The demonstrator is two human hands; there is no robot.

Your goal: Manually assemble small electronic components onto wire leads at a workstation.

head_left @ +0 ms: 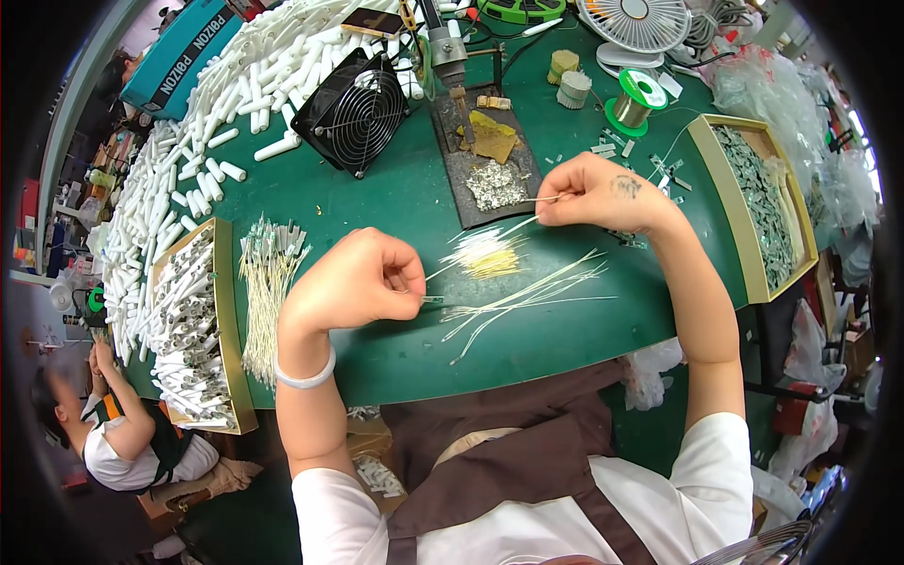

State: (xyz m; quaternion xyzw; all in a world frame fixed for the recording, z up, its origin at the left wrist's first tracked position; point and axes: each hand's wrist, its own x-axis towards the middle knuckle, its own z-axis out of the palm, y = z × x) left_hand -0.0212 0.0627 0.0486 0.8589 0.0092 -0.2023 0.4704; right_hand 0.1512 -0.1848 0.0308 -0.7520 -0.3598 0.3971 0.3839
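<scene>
— Green felt covers the bench (395, 339), and both of our hands work over its middle. What does the left one have?

— Our left hand (363, 281) is curled almost shut, thumb and forefinger pinched on the end of 1 thin white wire (443, 270). A small metal tip pokes out just past the fingers.

— And the right?

— Our right hand (603, 195) is closed too, fingertips nipping a fine wire end (541, 199) that points at the dark soldering plate (485, 160) toward the bench's far edge. Whether both hands hold the same wire, we cannot tell.

— Where are the rest of the wires?

— A bundle of white and yellow wires (485, 254) lies between our hands, nearer the right one. Loose long wires (527, 299) fan out just in front of it, toward the near edge.

— Containers?

— 2 shallow trays with gold rims. The left tray (224, 311), at the bench's left near corner, is packed with white tubes (184, 330). Beside it, on bare felt, lie finished wires with metal ends (266, 282). The right tray (730, 202), at the right edge, holds small grey-green parts (753, 202).

— Anything behind?

— A heap of white tubes (254, 85) fills the far left corner, with a black fan (353, 113) leaning against it and a green solder spool (636, 99) further right.
</scene>
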